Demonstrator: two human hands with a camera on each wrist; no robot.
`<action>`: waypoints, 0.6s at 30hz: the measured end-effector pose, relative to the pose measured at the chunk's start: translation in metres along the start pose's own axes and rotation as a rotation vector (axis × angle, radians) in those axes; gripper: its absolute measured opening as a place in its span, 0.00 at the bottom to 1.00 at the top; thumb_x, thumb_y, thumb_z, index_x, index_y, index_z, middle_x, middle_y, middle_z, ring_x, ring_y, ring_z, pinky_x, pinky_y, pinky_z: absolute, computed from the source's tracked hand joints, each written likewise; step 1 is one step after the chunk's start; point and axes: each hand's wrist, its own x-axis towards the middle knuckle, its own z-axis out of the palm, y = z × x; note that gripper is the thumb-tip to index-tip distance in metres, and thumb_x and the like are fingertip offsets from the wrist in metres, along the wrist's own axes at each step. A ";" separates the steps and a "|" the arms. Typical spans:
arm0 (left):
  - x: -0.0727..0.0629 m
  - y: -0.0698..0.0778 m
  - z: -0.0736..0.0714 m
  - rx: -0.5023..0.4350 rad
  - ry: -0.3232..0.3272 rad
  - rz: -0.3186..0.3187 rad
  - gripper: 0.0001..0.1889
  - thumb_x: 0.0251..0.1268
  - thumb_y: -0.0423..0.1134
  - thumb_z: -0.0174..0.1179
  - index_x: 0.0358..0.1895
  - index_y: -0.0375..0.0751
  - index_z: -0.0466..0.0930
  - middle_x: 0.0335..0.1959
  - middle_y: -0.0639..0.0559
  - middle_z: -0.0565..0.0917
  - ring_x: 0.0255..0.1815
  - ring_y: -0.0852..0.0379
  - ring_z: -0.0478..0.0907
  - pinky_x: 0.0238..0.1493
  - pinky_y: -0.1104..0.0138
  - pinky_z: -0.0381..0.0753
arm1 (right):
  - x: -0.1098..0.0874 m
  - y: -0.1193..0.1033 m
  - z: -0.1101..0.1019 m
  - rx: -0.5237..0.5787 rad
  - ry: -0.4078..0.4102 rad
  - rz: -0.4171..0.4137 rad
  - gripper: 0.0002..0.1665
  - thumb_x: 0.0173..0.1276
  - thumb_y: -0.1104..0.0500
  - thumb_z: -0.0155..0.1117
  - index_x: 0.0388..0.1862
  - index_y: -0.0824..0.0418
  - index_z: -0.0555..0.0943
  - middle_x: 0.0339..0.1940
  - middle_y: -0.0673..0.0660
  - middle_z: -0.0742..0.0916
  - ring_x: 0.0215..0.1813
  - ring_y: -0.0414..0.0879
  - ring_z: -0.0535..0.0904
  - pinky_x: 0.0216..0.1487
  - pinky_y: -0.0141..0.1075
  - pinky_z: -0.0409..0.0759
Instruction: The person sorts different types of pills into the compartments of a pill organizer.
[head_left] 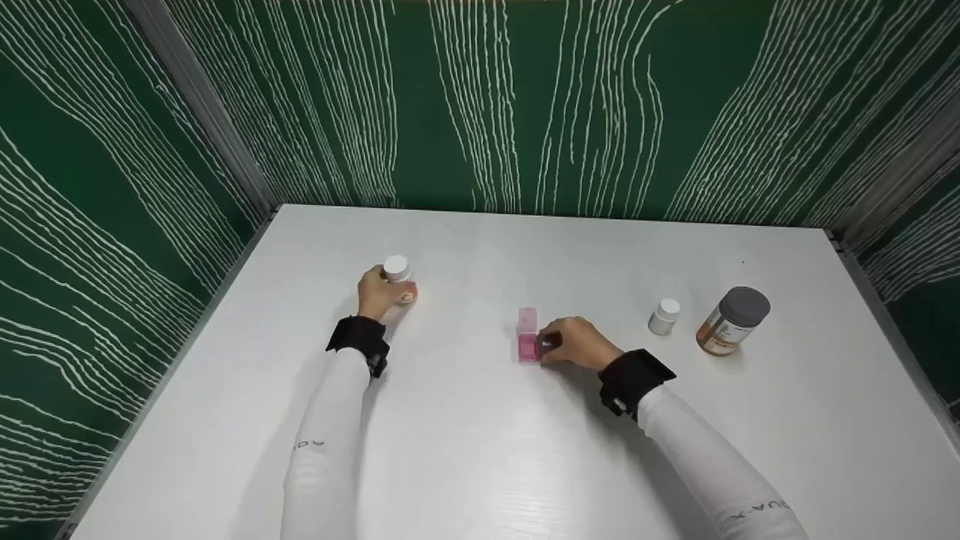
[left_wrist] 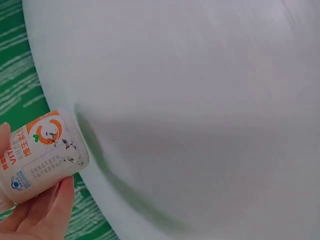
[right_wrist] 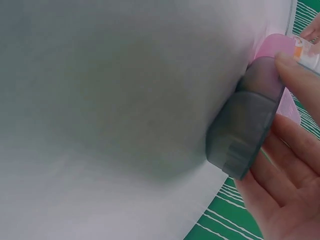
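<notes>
My left hand [head_left: 377,294] grips a white vitamin bottle [head_left: 397,268] on the left of the table. Its orange-printed label faces the left wrist camera, thumb on one side and fingers on the other. Near the middle, my right hand [head_left: 581,343] pinches a small grey see-through pill box [right_wrist: 245,122] between thumb and fingers. Directly left of this grey box, a pink pill box [head_left: 528,348] lies with its lid [head_left: 527,320] flipped back. In the right wrist view the pink box appears just beyond the grey one.
Right of my right hand stands a small white-capped bottle [head_left: 664,317]. Farther right is a larger amber jar [head_left: 725,330] with a dark grey lid. Green walls [head_left: 465,105] with white lines border the white table [head_left: 465,450] at the back and sides.
</notes>
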 end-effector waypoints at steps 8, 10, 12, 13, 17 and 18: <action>-0.045 0.047 0.034 -0.020 -0.255 0.046 0.29 0.64 0.29 0.74 0.66 0.22 0.75 0.61 0.30 0.82 0.65 0.37 0.79 0.68 0.52 0.78 | -0.001 0.001 0.001 0.009 0.008 0.010 0.27 0.57 0.70 0.82 0.52 0.83 0.83 0.49 0.76 0.88 0.55 0.70 0.85 0.63 0.57 0.81; -0.059 0.056 0.043 -0.003 -0.310 0.110 0.28 0.62 0.28 0.74 0.64 0.21 0.77 0.59 0.30 0.84 0.62 0.37 0.81 0.66 0.52 0.80 | -0.002 0.000 0.001 0.009 0.012 0.014 0.27 0.57 0.70 0.82 0.53 0.83 0.83 0.50 0.76 0.88 0.55 0.70 0.85 0.63 0.58 0.81; -0.073 0.062 0.053 0.004 -0.362 0.168 0.26 0.60 0.28 0.75 0.61 0.21 0.79 0.56 0.30 0.86 0.59 0.37 0.83 0.64 0.53 0.81 | -0.002 0.000 0.002 0.020 0.018 0.022 0.27 0.58 0.70 0.82 0.53 0.83 0.83 0.50 0.76 0.88 0.56 0.70 0.85 0.63 0.58 0.81; -0.080 0.065 0.057 0.010 -0.385 0.194 0.26 0.59 0.27 0.75 0.59 0.21 0.80 0.55 0.30 0.86 0.57 0.37 0.84 0.63 0.54 0.82 | -0.003 -0.001 0.002 0.025 0.022 0.023 0.27 0.58 0.69 0.82 0.53 0.83 0.83 0.50 0.76 0.88 0.55 0.70 0.85 0.63 0.58 0.81; -0.105 0.072 0.074 0.005 -0.477 0.264 0.25 0.56 0.27 0.77 0.57 0.21 0.81 0.53 0.30 0.87 0.53 0.39 0.85 0.58 0.58 0.85 | -0.004 -0.001 0.002 0.056 0.045 0.006 0.26 0.57 0.71 0.81 0.51 0.83 0.83 0.47 0.74 0.89 0.52 0.69 0.86 0.60 0.58 0.83; -0.111 0.072 0.078 0.003 -0.498 0.279 0.25 0.56 0.27 0.78 0.56 0.21 0.81 0.52 0.31 0.87 0.53 0.39 0.85 0.57 0.60 0.85 | -0.005 -0.001 0.002 0.055 0.051 -0.004 0.25 0.57 0.71 0.81 0.50 0.83 0.84 0.46 0.74 0.89 0.51 0.68 0.86 0.58 0.57 0.83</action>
